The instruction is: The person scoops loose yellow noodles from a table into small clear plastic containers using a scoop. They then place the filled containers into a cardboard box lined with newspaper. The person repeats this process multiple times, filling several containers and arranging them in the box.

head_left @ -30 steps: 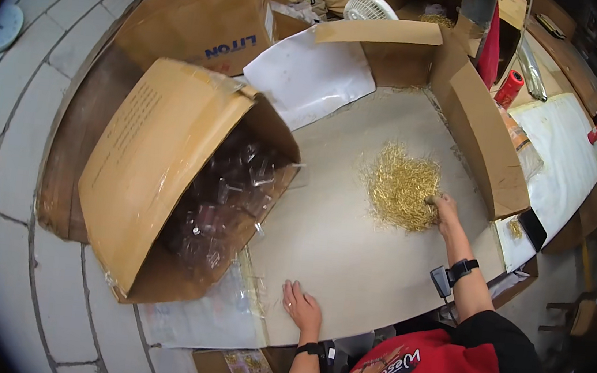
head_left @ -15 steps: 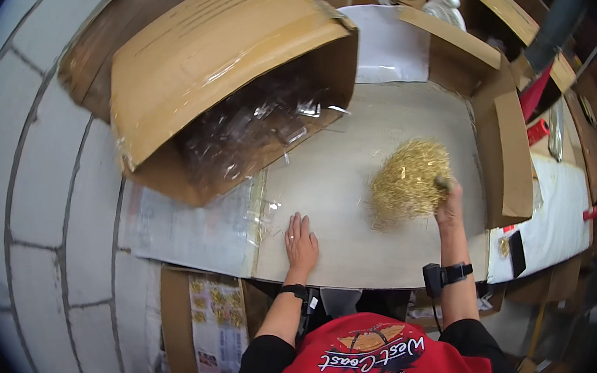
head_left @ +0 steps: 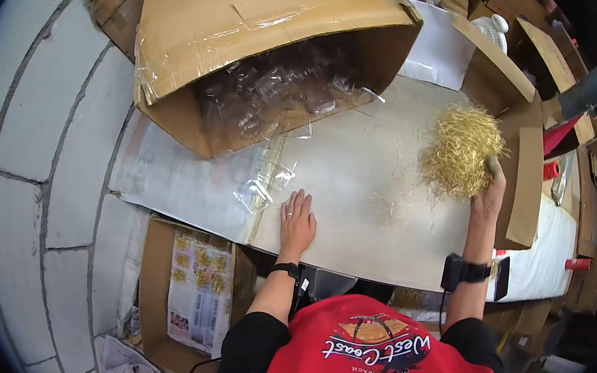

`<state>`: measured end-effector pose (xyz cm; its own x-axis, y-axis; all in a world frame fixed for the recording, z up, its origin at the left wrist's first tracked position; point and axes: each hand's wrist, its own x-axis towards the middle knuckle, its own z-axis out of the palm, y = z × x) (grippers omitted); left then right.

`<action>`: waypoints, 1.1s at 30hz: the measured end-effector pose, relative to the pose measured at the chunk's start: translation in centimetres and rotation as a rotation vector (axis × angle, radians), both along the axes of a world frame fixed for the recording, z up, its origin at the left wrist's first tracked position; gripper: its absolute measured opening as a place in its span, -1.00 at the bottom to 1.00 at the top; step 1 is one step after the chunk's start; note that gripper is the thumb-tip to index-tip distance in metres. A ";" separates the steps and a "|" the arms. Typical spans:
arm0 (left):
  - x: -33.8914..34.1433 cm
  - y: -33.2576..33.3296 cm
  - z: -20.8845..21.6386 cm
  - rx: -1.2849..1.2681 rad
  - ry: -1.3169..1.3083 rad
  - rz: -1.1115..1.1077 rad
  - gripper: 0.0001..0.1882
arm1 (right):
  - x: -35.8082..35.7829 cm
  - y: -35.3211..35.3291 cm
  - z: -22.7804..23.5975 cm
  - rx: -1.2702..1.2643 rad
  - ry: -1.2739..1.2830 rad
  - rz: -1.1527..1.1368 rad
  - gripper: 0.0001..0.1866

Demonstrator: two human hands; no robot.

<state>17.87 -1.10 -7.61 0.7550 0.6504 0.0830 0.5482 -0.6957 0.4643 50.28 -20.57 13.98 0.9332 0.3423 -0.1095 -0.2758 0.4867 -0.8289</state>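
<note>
A loose heap of thin gold wire pieces (head_left: pixel 463 152) is at the far right of the pale work surface (head_left: pixel 338 228). My right hand (head_left: pixel 491 190) is at the heap's right side, its dark-tipped thumb against the pieces and its other fingers mostly hidden among them. My left hand (head_left: pixel 298 219) lies flat near the front edge, fingers stretched out and holding nothing. Close to it are a few small clear plastic pieces (head_left: pixel 255 195). Scattered gold bits (head_left: pixel 388 204) lie on the surface between the two hands.
A large tilted cardboard box (head_left: pixel 275 0) opens toward me, with many clear plastic pieces (head_left: pixel 272 95) inside. Cardboard walls (head_left: pixel 526 190) border the right side. Below the table's left front is another box (head_left: pixel 156 273), holding small gold clusters. A pale block wall (head_left: pixel 46 136) rises at left.
The gold heap and my right hand have moved farther away and slightly right across the surface, leaving loose bits behind. My left hand remains flat on the table. The whole view has shifted.
</note>
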 end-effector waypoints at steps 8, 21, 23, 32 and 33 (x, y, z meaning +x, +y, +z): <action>-0.1 0.1 0.1 -0.002 0.017 -0.009 -0.47 | -1.8 2.4 -0.7 0.051 0.000 -0.014 -0.70; -0.2 0.2 0.6 -0.035 -0.015 -0.007 -0.48 | -2.1 6.0 -5.3 -0.100 0.062 -0.006 -0.68; 0.4 0.7 0.7 -0.033 -0.024 -0.007 -0.48 | -1.2 7.4 -5.0 -0.176 0.033 -0.055 -0.74; -0.3 0.3 -0.1 -0.030 -0.019 0.006 -0.48 | -4.1 4.7 3.5 -0.145 -0.227 -0.091 -0.68; -0.1 0.3 0.3 -0.039 -0.008 -0.003 -0.48 | -3.1 3.5 3.6 -0.308 -0.276 -0.158 -0.69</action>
<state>17.78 -0.79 -7.30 0.7561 0.6513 0.0642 0.5425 -0.6786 0.4953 47.21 -17.06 17.54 0.9801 0.1831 0.0766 0.0343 0.2239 -0.9740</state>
